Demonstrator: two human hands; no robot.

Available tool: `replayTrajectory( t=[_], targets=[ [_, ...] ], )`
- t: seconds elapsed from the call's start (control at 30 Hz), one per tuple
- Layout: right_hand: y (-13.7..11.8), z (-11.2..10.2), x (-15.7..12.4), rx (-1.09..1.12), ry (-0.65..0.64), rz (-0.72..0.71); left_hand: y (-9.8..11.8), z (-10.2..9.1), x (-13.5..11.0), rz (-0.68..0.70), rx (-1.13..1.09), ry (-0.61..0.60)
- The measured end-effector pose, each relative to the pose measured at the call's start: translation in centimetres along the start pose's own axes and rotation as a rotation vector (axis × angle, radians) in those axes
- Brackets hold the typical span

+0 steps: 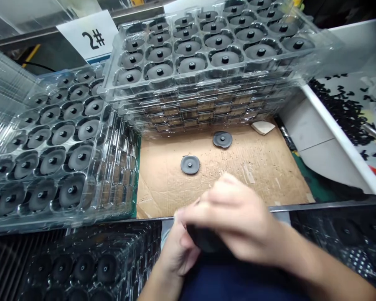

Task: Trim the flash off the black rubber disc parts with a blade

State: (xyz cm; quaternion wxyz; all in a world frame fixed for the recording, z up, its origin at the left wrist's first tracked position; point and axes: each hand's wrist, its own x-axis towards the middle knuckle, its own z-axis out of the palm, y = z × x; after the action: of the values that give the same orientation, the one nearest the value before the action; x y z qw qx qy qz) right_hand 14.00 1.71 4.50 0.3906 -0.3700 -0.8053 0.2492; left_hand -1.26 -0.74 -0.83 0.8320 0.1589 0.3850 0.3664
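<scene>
Both of my hands meet low in the middle of the view, blurred by motion. My right hand point(238, 217) lies over the top of a dark disc-shaped part point(207, 239), fingers curled round it. My left hand point(178, 246) grips the same part from below. Two grey round discs with a centre hub lie loose on the cardboard sheet point(269, 167) beyond the hands, one disc point(190, 164) nearer, the other disc point(222, 139) farther back.
A stack of clear plastic trays point(213, 83) filled with grey discs stands at the back. Another filled tray stack point(56, 142) sits at the left, more trays point(81, 263) at the lower left. A white bin point(341, 138) with small black parts is at the right. A "2#" label point(92, 37) stands behind.
</scene>
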Motion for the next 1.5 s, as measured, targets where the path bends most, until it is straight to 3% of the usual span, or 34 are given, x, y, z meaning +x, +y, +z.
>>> replayTrajectory(
  t=[0.13, 0.2, 0.37, 0.47, 0.6, 0.67, 0.8, 0.97, 1.13, 1.27, 1.37, 1.5],
  targets=[
    [2.7, -0.4, -1.9, -0.003, 0.179, 0.463, 0.5, 0.2, -0.1, 0.008, -0.156, -0.121],
    [3.7, -0.1, -3.6, 0.058, 0.193, 0.626, 0.7, 0.0, -0.1, 0.010, -0.199, -0.139],
    [3.5, 0.7, -6.6, 0.176, 0.126, 0.796, 0.5, -0.6, 0.0, 0.009, -0.209, -0.097],
    [1.5, -0.1, -6.0, 0.068, 0.218, 0.725, 0.5, -0.3, 0.0, 0.022, -0.164, -0.045],
    [-0.7, -0.7, -3.6, -0.009, 0.101, 0.221, 0.9, 0.4, -0.1, 0.067, -0.116, 0.064],
    [-0.3, -0.5, -2.9, -0.029, 0.019, 0.089, 1.0, 0.3, -0.1, 0.102, -0.102, 0.125],
    [1.0, 0.0, -3.1, -0.130, 0.038, 0.319, 0.7, -0.3, 0.1, 0.137, -0.116, 0.241],
    [1.3, 0.5, -3.3, -0.008, 0.038, 0.221, 0.3, -0.5, 0.5, 0.155, -0.103, 0.210],
    [5.5, 2.0, -5.7, -0.112, 0.082, 0.518, 0.4, -0.9, 0.8, 0.153, -0.133, 0.219],
    [7.9, 3.8, -8.3, -0.067, 0.053, 0.510, 0.4, -1.1, 0.8, 0.164, -0.154, 0.199],
    [6.8, 4.0, -7.4, -0.052, 0.096, 0.529, 0.1, -0.5, 1.0, 0.150, -0.158, 0.173],
    [2.3, 3.0, -3.0, -0.057, 0.278, 0.525, -0.3, 0.3, 1.1, 0.157, -0.130, 0.120]
  ],
)
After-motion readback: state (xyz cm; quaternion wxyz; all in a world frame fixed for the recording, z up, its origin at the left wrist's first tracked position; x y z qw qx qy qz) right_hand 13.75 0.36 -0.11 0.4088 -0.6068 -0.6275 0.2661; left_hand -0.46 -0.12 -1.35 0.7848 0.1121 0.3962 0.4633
